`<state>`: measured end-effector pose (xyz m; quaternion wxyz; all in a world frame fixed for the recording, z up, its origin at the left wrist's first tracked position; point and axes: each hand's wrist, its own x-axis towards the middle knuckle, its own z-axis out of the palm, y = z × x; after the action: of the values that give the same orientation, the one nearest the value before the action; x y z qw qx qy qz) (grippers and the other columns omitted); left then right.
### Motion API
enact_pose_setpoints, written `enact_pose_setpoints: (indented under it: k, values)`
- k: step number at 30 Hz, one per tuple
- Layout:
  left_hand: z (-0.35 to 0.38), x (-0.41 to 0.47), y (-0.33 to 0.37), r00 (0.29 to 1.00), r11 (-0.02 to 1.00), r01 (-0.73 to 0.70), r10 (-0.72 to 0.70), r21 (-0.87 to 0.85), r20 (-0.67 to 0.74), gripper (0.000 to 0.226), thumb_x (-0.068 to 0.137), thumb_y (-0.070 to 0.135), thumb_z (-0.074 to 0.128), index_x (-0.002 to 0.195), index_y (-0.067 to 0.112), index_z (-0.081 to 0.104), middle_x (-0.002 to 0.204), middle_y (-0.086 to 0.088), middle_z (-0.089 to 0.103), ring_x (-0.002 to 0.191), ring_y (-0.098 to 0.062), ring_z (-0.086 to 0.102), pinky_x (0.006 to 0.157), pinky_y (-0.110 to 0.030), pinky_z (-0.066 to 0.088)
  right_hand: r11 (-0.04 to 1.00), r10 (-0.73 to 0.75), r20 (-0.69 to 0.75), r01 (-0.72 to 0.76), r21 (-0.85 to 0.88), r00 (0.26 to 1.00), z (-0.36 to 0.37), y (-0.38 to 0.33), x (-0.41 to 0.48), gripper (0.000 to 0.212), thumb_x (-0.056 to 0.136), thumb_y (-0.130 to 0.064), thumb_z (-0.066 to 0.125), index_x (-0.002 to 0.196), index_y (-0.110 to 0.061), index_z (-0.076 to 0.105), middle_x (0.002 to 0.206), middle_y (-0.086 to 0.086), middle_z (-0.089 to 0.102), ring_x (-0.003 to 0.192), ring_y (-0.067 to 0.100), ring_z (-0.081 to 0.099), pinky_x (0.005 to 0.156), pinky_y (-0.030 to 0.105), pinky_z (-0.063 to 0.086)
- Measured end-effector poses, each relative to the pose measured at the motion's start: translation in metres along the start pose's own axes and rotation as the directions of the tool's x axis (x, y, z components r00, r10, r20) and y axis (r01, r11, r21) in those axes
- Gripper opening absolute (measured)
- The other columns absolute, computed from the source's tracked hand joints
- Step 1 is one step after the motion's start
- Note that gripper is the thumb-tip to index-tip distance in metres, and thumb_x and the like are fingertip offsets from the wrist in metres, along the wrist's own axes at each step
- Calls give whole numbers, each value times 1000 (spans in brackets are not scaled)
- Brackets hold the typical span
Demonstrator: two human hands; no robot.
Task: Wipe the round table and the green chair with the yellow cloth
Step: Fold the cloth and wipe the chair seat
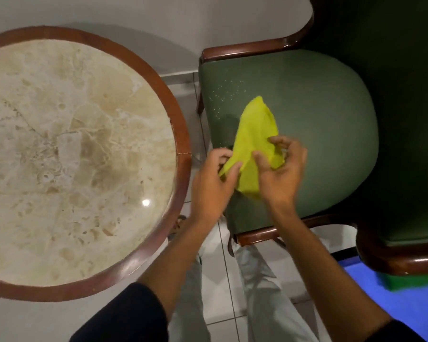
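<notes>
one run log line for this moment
both hands: left hand, right hand | holding yellow cloth | over green chair seat | round table untouched

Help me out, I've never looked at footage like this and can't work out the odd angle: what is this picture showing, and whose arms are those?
There is no machine here. One wide-angle camera sits on a person's head and looks down, so the arms reaching in from the bottom are the wearer's own, in dark sleeves. You also see their pale trousers above a tiled floor. On the left stands a round table with a marble-like top and a brown wooden rim; nothing lies on it. On the right is a green chair with a wooden frame, seen from above. Over its seat, the left hand and the right hand both grip a yellow cloth, apparently bunching or folding it.
</notes>
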<state>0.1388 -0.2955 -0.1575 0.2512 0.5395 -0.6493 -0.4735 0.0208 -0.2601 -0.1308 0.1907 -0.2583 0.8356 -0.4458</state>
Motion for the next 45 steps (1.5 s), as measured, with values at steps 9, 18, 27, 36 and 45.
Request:
enact_pose_setpoints:
  k: [9,18,27,36,45]
  values:
    - [70,-41,-49,963,874,269,-250,405,-99,58,101,41,36,150,13,24,158,-10,29,146,-24,24,117,-50,25,708,58,227,120,-696,972,-11,72,33,75,99,-55,31,155,-11,7,166,11,2,153,25,-2,123,48,2]
    - [106,-52,-81,985,849,133,-170,511,26,76,97,59,16,152,5,14,160,-14,21,148,-26,20,119,-49,23,673,-29,193,162,-721,981,5,97,174,80,97,-57,25,154,-5,4,165,16,0,153,30,-2,122,57,4]
    - [105,-49,-85,982,916,146,-179,374,54,76,97,59,24,151,8,10,160,-14,20,147,-28,24,117,-47,29,395,-182,718,719,-572,672,123,33,228,69,96,-56,15,155,-22,6,166,9,2,152,32,0,121,54,0]
    - [75,-50,-96,975,912,147,-199,382,101,67,99,50,32,152,14,13,160,-11,20,148,-25,20,116,-51,30,83,-204,933,955,-285,296,90,67,99,62,90,-39,31,151,-24,29,163,9,21,152,34,9,121,59,8]
    - [72,-7,-86,970,838,-163,40,522,239,66,100,50,23,154,15,6,164,-4,7,151,-16,1,122,-36,8,591,-46,257,233,-772,965,-25,127,109,56,100,-38,25,153,-19,26,162,12,21,151,34,16,121,54,14]
